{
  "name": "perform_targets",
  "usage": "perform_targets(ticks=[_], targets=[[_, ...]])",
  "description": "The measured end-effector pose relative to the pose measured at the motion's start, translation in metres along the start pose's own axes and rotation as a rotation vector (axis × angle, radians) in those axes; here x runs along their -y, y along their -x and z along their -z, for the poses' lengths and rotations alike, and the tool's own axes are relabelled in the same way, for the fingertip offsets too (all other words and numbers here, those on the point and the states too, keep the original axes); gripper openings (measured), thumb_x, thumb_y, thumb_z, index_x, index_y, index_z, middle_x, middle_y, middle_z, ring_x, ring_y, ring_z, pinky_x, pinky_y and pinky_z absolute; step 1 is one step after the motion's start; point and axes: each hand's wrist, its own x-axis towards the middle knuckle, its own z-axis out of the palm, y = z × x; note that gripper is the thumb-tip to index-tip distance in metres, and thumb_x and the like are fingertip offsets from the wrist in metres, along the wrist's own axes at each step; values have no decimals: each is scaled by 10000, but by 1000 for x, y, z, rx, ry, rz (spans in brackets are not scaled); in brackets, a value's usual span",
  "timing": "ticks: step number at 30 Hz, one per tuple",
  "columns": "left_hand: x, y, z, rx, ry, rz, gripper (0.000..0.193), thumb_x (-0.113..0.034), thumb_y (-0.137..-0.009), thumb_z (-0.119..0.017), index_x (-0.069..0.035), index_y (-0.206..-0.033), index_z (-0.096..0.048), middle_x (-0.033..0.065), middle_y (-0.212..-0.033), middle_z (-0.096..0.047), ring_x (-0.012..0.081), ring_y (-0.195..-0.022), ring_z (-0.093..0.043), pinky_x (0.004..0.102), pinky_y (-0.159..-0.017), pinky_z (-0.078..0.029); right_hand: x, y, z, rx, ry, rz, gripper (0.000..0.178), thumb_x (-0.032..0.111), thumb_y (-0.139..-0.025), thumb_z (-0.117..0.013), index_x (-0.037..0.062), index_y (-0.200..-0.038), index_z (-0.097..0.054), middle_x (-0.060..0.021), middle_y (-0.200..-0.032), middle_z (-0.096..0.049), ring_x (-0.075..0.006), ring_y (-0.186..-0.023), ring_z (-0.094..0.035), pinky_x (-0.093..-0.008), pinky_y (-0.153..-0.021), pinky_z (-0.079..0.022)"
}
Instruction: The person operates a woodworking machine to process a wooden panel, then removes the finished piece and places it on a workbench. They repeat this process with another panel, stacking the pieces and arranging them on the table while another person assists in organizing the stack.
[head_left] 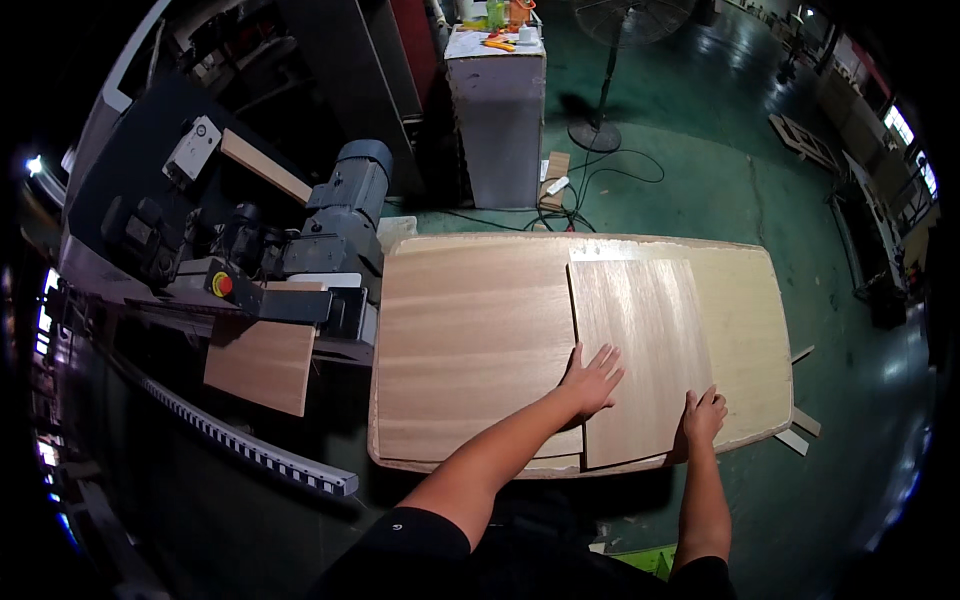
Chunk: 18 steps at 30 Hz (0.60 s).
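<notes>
A light wood-veneer panel (640,330) lies in front of me on a pale tabletop (745,330). Its left edge meets or slightly overlaps a larger wood panel (475,340) on the same surface. My left hand (592,382) rests flat with spread fingers on the smaller panel, near its left edge. At that panel's right edge, my right hand (705,415) has its thumb on top and its fingers bent around the side; the fingertips are partly hidden.
On the left stands a machine with a grey motor (350,190) and a red stop button (222,285); another wood panel (265,365) sticks out of it. Beyond the table are a grey cabinet (500,120) with tools on top, a standing fan (605,90) and cables on the floor.
</notes>
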Motion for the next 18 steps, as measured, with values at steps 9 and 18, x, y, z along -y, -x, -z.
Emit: perform_targets(ticks=[9, 18], targets=[[-5, 22, -10, 34, -5, -178, 683, -448, -921, -630, -180, -1511, -413, 89, -1668, -182, 297, -1551, -108, 779, -1114, -112, -44, 73, -10, -20, -47, 37, 593, 307, -936, -646, -39, -1390, -484, -271, -1308, -512, -439, -1185, -496, -514, -1007, -417], [-19, -29, -1, 112, -52, -223, 615, -405, -943, -621, -258, -1507, -426, 45, -1678, -171, 280, -1554, -107, 760, -1136, -96, -49, 21, -17, -4, -145, -37, 519, 238, -906, -674, 7, -1346, -522, -258, -1279, -514, -432, -1152, -503, -536, -951, -440]])
